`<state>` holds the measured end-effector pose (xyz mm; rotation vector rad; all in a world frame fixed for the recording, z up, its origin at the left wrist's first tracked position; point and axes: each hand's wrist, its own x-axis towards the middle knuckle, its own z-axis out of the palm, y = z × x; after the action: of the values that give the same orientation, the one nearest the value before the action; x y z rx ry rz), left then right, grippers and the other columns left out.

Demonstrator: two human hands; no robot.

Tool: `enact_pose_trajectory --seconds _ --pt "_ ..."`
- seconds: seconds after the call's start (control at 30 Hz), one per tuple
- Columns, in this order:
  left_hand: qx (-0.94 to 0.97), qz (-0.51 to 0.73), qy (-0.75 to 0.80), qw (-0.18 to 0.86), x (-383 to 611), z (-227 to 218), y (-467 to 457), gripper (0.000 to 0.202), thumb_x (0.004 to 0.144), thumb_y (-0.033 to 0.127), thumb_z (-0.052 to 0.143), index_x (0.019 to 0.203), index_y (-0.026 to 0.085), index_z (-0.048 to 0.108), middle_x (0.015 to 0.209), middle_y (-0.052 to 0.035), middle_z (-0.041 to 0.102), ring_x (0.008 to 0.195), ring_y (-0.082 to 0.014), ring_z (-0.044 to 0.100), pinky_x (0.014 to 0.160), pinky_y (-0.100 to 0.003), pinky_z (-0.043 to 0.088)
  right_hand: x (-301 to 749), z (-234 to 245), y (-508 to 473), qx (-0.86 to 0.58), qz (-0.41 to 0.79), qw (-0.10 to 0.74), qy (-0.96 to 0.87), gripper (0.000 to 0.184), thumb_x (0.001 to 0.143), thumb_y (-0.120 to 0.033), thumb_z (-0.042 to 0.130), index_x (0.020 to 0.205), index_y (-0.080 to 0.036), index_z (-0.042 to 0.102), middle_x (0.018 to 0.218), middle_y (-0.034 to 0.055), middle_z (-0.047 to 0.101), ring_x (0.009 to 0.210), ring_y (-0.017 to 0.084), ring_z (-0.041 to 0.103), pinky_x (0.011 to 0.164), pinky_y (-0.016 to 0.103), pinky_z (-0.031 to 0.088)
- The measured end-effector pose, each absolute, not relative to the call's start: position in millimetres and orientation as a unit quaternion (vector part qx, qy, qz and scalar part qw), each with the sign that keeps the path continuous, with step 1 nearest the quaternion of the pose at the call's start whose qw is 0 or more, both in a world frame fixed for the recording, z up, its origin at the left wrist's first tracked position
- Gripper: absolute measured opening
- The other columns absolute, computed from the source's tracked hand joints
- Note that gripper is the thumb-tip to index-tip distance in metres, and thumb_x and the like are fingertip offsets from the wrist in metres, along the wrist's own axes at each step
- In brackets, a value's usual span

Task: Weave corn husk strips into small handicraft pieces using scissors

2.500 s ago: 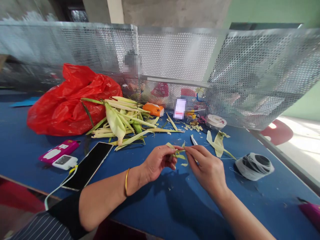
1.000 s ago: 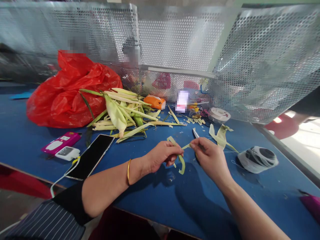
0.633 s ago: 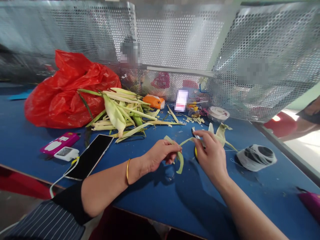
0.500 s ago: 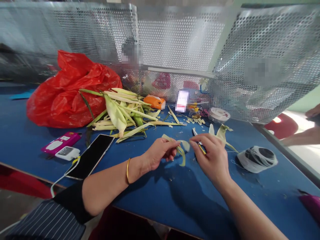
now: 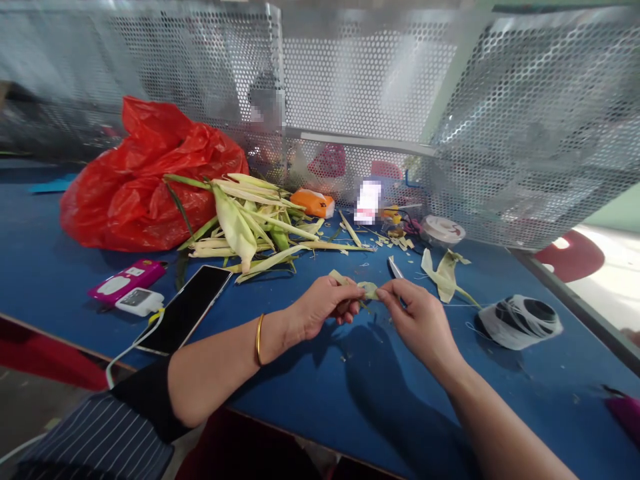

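Between my hands is a pale green strip of corn husk (image 5: 369, 290), bent into a small loop. My left hand (image 5: 333, 301) pinches it between thumb and fingers, with one end sticking out above. The thumb and forefinger of my right hand (image 5: 417, 317) are closed on the strip's other side. Just beyond the right hand lies a pair of scissors (image 5: 395, 268), its blades showing and its handles hidden by the hand. A tied husk piece (image 5: 447, 275) rests to the right, near a spool of white thread (image 5: 519, 323).
A pile of corn husks (image 5: 250, 227) leans by a red plastic bag (image 5: 150, 180). A black-screened phone (image 5: 186, 308) and a purple power bank (image 5: 127, 281) are at left. An orange tissue pack (image 5: 313, 203), a lit phone (image 5: 368, 201) and a tape roll (image 5: 443, 230) stand before the perforated metal screen (image 5: 360, 87).
My right hand has moved in to the left and now pinches the husk strip, which it was just short of before. The strip's hanging end has been lifted into a loop.
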<state>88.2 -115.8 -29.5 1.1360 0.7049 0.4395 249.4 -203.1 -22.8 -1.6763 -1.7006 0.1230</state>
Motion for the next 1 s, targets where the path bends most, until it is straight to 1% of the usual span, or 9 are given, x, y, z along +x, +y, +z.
enact_pose_trajectory --seconds 0.07,0.2,0.27,0.4,0.5,0.6,0.77,0.9,1.0 --pt "0.516 0.21 0.322 0.765 88 -30 -115 0.025 0.075 0.038 0.07 0.07 0.015 0.06 0.055 0.0029 0.058 0.044 -0.0071 0.051 0.044 -0.02 0.034 250 -23 -203 -0.653 -0.003 0.366 -0.663 0.025 0.094 -0.03 0.048 0.073 -0.021 0.06 0.072 0.002 0.064 0.069 0.018 0.059 0.069 0.03 0.041" --pt "0.472 0.221 0.305 0.797 88 -30 -112 0.038 0.078 0.05 0.068 0.081 0.012 0.068 0.075 -0.0047 0.069 0.061 -0.0126 0.064 0.051 -0.022 0.042 248 -22 -204 -0.635 -0.106 0.404 -0.65 0.017 0.093 -0.033 0.053 0.097 -0.021 0.065 0.101 0.0087 0.068 0.095 0.025 0.063 0.083 0.038 0.044" --pt "0.447 0.221 0.284 0.819 88 -30 -111 0.038 0.075 0.048 0.071 0.088 0.012 0.071 0.088 -0.0087 0.072 0.074 -0.0171 0.068 0.051 -0.022 0.042 244 -21 -206 -0.627 -0.141 0.425 -0.638 0.015 0.092 -0.033 0.056 0.092 -0.022 0.066 0.095 0.0073 0.069 0.091 0.024 0.064 0.083 0.038 0.043" --pt "0.47 0.265 0.278 0.795 88 -31 -112 0.033 0.066 0.031 0.08 0.092 0.012 0.074 0.096 -0.0101 0.072 0.072 -0.0117 0.062 0.046 -0.018 0.032 236 -27 -207 -0.61 0.011 0.462 -0.643 0.018 0.092 -0.032 0.057 0.081 -0.023 0.068 0.081 0.0031 0.069 0.076 0.019 0.064 0.073 0.032 0.045" --pt "0.488 0.294 0.297 0.766 90 -33 -114 0.029 0.069 0.031 0.077 0.093 0.013 0.076 0.097 -0.0087 0.072 0.064 -0.0068 0.054 0.045 -0.018 0.029 229 -39 -204 -0.613 0.146 0.486 -0.606 0.017 0.088 -0.035 0.061 0.086 -0.021 0.071 0.082 0.0039 0.069 0.075 0.019 0.062 0.069 0.03 0.046" --pt "0.496 0.283 0.305 0.762 91 -34 -118 0.027 0.071 0.031 0.075 0.093 0.014 0.076 0.096 -0.0085 0.072 0.064 -0.0068 0.053 0.045 -0.018 0.027 223 -49 -200 -0.618 0.224 0.495 -0.568 0.02 0.082 -0.037 0.066 0.073 -0.019 0.068 0.071 0.0016 0.064 0.065 0.016 0.055 0.063 0.029 0.043" --pt "0.49 0.288 0.311 0.762 91 -32 -119 0.026 0.071 0.033 0.076 0.09 0.015 0.076 0.096 -0.0078 0.072 0.063 -0.0066 0.052 0.047 -0.019 0.028 219 -51 -198 -0.6 0.247 0.525 -0.55 0.024 0.082 -0.035 0.061 0.064 -0.019 0.058 0.07 -0.0004 0.057 0.068 0.015 0.052 0.068 0.028 0.042" --pt "0.471 0.301 0.316 0.767 91 -31 -117 0.024 0.069 0.033 0.077 0.083 0.013 0.075 0.09 -0.0077 0.072 0.062 -0.0073 0.053 0.047 -0.019 0.028 221 -47 -199 -0.586 0.249 0.488 -0.598 0.018 0.083 -0.029 0.057 0.067 -0.02 0.058 0.086 0.002 0.061 0.082 0.018 0.057 0.081 0.031 0.042" --pt "0.468 0.3 0.313 0.77 91 -33 -116 0.025 0.068 0.034 0.078 0.08 0.013 0.075 0.088 -0.0078 0.071 0.062 -0.0076 0.054 0.046 -0.019 0.028 223 -42 -201 -0.588 0.25 0.45 -0.624 0.02 0.084 -0.029 0.056 0.066 -0.021 0.057 0.084 0.002 0.061 0.083 0.018 0.059 0.079 0.031 0.044"
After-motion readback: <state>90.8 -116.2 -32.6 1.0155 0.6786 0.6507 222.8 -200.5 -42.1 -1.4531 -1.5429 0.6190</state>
